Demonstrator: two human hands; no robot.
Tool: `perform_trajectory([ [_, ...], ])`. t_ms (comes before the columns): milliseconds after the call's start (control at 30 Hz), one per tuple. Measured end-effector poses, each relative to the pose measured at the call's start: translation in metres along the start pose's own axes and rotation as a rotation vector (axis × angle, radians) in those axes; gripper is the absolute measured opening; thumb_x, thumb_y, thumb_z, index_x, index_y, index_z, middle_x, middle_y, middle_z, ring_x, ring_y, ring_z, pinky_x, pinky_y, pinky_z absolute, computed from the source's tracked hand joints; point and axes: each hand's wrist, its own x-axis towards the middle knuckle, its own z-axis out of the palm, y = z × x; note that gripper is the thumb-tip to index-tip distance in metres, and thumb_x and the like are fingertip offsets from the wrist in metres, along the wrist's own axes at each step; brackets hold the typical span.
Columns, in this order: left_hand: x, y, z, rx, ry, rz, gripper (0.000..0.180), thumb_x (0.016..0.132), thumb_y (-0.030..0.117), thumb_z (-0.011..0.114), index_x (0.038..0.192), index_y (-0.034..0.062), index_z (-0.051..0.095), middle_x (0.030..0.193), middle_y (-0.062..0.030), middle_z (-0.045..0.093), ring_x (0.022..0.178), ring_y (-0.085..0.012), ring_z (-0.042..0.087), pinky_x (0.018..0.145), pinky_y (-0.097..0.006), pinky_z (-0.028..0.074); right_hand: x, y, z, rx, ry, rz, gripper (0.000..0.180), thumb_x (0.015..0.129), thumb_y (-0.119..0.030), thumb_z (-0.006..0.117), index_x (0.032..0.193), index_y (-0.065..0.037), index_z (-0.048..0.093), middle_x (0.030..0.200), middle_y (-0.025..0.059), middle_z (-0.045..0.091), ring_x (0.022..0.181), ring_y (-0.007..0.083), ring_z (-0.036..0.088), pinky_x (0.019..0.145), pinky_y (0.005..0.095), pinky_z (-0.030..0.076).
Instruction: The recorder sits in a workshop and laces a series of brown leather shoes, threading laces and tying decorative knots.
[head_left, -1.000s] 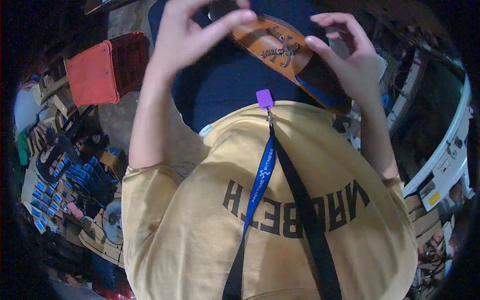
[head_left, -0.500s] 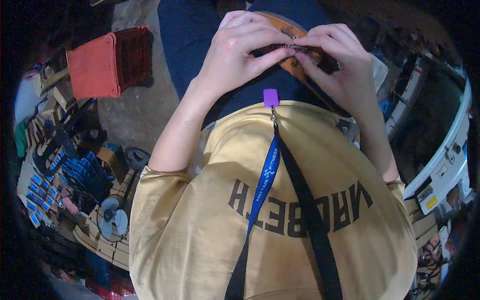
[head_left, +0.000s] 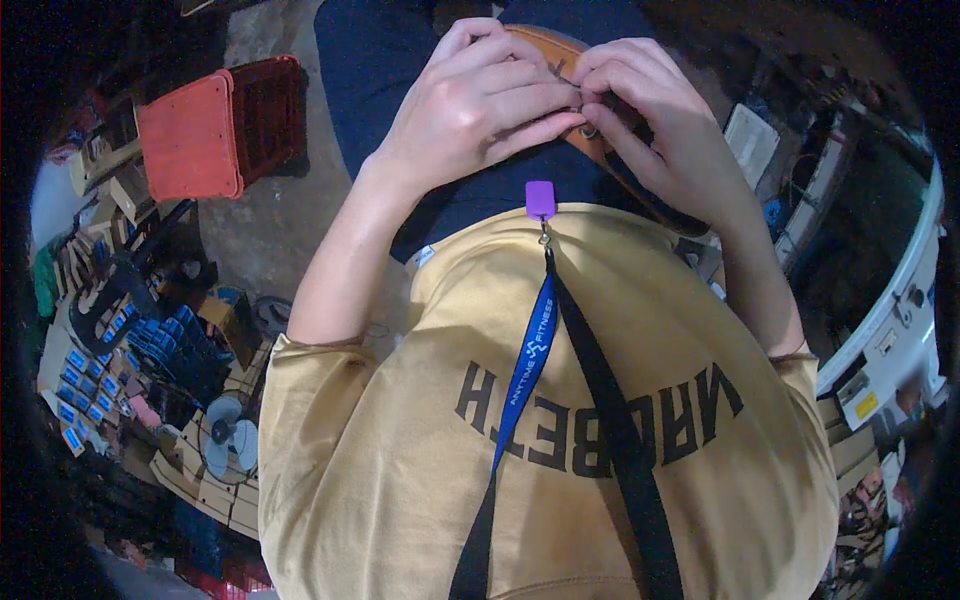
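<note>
A tan leather-like piece (head_left: 536,40) with a darker edge lies across my lap, largely covered by my hands. My left hand (head_left: 480,105) is closed over it, thumb and fingertips pressed together near its middle. Facing it, my right hand (head_left: 660,115) is closed too, its fingertips pinching at the same spot. What they pinch is small and hidden between the fingers. Just below the right fingertips, a small round metal ring (head_left: 588,130) shows on the tan piece. A lanyard (head_left: 535,335) with a purple tag (head_left: 540,199) hangs down my front.
Red plastic stools or crates (head_left: 190,133) stand on the floor to the left. Further down that side are a fan (head_left: 229,437) and a heap of small blue-and-white boxes (head_left: 85,385). On the right is a white-rimmed machine or tub (head_left: 890,345).
Both hands have shifted slightly on the tan piece, and the left thumb and fingers have drawn closer together. A small metal part seen between the fingertips before is now mostly covered.
</note>
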Motion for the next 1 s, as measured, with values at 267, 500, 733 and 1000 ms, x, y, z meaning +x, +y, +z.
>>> perform_trajectory([
  [267,0.0,-0.005,-0.004,-0.097,-0.076,-0.072,0.023,0.076,0.022,0.088,0.095,0.0114,0.08,0.092,-0.0012,0.076,0.095,-0.0202,0.069,0.095,-0.039,0.049,0.001,-0.006,0.0,0.012,-0.016,0.049,0.017,0.09,-0.006,0.07,0.104,0.0,0.062,0.113,0.0129,0.063,0.109,0.0312,0.059,0.098,0.0395,0.046],
  [500,-0.011,-0.032,-0.028,-0.144,-0.082,-0.333,0.075,0.07,0.044,0.09,0.133,0.0097,0.067,0.137,-0.0125,0.064,0.13,-0.0327,0.056,0.113,-0.046,0.042,-0.025,0.014,-0.04,0.046,0.05,0.187,0.052,0.082,-0.022,0.086,0.125,-0.003,0.064,0.122,0.011,0.065,0.11,0.0255,0.063,0.098,0.0364,0.05],
  [733,-0.008,-0.028,-0.003,-0.132,-0.31,-0.275,0.083,0.072,0.05,0.087,0.144,0.0203,0.061,0.149,-0.0128,0.053,0.141,-0.0368,0.046,0.119,-0.052,0.034,-0.06,0.039,-0.031,0.097,-0.168,0.309,0.065,0.079,-0.034,0.084,0.13,-0.001,0.06,0.115,0.0172,0.069,0.103,0.0324,0.068,0.092,0.0414,0.055],
  [1000,-0.006,-0.015,0.012,-0.486,0.132,-0.764,0.099,0.082,0.027,0.089,0.161,0.0088,0.031,0.158,-0.0163,0.041,0.14,-0.0297,0.048,0.119,-0.045,0.038,-0.059,0.026,-0.011,0.236,0.09,0.529,0.043,0.086,-0.014,0.069,0.125,0.001,0.06,0.099,0.0191,0.067,0.086,0.0293,0.068,0.076,0.0409,0.054],
])
